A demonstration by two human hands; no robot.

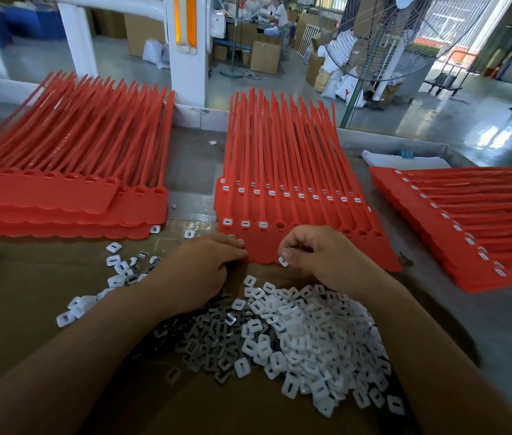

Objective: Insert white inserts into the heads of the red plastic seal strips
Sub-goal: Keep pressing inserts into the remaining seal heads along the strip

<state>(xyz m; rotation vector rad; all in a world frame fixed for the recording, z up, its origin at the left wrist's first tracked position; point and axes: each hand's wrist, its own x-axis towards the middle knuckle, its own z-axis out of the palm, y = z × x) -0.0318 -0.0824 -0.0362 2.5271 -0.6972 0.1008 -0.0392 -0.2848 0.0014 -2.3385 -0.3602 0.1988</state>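
Observation:
A sheet of joined red seal strips (370, 249) lies in front of me on top of a middle stack (282, 171). Three heads at its left hold white inserts (245, 223); the heads to their right show empty sockets. My right hand (320, 255) pinches one white insert (283, 261) over the sheet's near edge. My left hand (204, 268) lies at the sheet's left near corner with fingers curled; what it holds is hidden. A heap of loose white inserts (308, 334) and small grey metal clips (204, 334) lies between my forearms.
A stack of red strips with empty heads (60, 196) sits at the left, and a stack with filled heads (468, 227) at the right. Brown cardboard (28, 293) covers the near table. A white pillar (187, 58) and a large fan (405, 36) stand beyond the table.

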